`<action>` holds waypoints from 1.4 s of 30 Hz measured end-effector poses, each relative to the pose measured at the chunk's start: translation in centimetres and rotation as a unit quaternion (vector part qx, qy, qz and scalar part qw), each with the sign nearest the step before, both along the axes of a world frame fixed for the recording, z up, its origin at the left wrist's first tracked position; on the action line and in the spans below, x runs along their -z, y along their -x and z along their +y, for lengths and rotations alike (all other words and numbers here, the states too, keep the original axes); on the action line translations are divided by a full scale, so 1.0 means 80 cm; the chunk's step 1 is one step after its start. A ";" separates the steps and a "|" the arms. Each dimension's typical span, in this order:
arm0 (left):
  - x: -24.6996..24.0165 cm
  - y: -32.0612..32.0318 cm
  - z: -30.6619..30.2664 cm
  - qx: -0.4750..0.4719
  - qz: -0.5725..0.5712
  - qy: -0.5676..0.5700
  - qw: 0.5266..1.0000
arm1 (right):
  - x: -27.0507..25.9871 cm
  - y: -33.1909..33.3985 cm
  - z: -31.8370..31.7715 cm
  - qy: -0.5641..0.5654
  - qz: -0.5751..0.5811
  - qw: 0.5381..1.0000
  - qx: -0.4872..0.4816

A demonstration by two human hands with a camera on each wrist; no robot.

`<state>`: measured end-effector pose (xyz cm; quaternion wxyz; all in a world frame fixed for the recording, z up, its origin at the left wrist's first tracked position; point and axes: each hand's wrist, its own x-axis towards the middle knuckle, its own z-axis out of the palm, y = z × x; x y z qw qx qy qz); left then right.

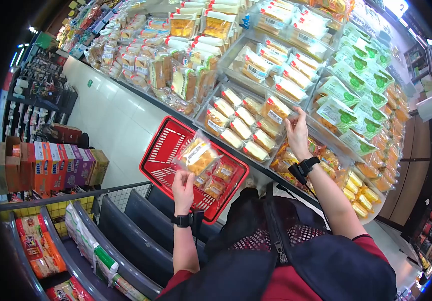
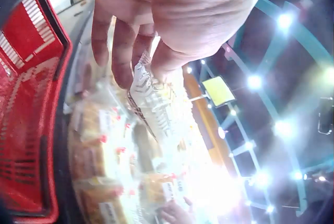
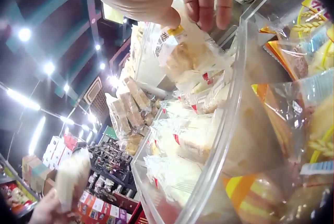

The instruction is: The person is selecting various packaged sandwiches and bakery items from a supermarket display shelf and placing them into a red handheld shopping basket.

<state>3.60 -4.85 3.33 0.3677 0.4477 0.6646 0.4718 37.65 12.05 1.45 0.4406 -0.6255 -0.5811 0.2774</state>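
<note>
— Where is the cake packet (image 1: pixel 197 156)?

— In the left hand (image 1: pixel 183 186). The fingers and thumb pinch its lower edge, and it is held up over the open red basket (image 1: pixel 163 143), tilted a little. The wrapper is clear, with a yellow-brown cake inside.

— Is anything in the basket?

— A few more packets (image 1: pixel 218 178) lie at its near right corner, just under the one being held.

— And the right hand (image 1: pixel 297 131)?

— It is stretched out to the clear bin (image 1: pixel 206 106) on the shelf, beside the basket. From the right wrist view, the thumb and curled fingers grip the top of a second packet (image 3: pixel 180 52), which stands at the right end of the bin among rows of similar ones.

— What is around that bin?

— More clear bins of wrapped cakes above and to the left, and green-labelled bags (image 1: pixel 356 75) to the right. Orange packets (image 1: pixel 326 160) sit on the shelf below the right wrist.

— And further out?

— A white tiled floor (image 1: pixel 110 120), stacked cardboard boxes (image 1: pixel 65 165) at the left, and a rack of snack bags (image 1: pixel 38 246) at the lower left.
</note>
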 end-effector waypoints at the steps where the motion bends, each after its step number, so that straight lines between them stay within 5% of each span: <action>1: -0.011 -0.012 0.014 0.029 0.009 -0.036 0.999 | -0.004 -0.001 -0.002 -0.002 -0.027 1.000 -0.011; 2: -0.016 -0.026 0.030 0.040 0.006 -0.045 0.998 | -0.008 -0.002 -0.004 -0.001 -0.026 1.000 -0.006; 4: -0.020 -0.055 0.066 0.091 0.088 -0.097 0.987 | -0.019 -0.007 -0.009 -0.085 -0.228 0.970 -0.007; 10: -0.016 -0.111 0.144 0.212 0.131 -0.110 0.962 | -0.044 -0.033 -0.040 -0.036 -0.210 0.976 -0.045; 14: -0.021 -0.127 0.146 0.197 0.057 -0.115 0.972 | -0.044 -0.040 -0.052 0.072 -0.102 0.978 -0.169; 17: 0.004 -0.155 0.128 0.181 -0.017 -0.094 0.979 | -0.082 -0.006 -0.060 0.239 0.215 0.930 -0.175; 18: 0.014 -0.172 0.124 0.179 -0.046 -0.079 0.980 | -0.083 -0.004 -0.058 0.241 0.214 0.930 -0.176; 23: 0.033 -0.231 0.127 0.157 -0.082 -0.001 0.984 | -0.113 -0.006 -0.015 0.123 -0.031 0.974 -0.189; 29: 0.057 -0.232 0.125 0.173 -0.094 0.054 0.979 | -0.070 0.010 0.021 0.053 -0.309 0.922 -0.227; 34: 0.051 -0.194 0.109 0.145 -0.135 0.019 0.980 | -0.064 0.023 0.014 0.009 -0.365 0.912 -0.184; 42: 0.075 -0.089 0.071 -0.033 -0.212 0.035 0.976 | -0.077 -0.006 -0.003 -0.025 -0.353 0.920 -0.170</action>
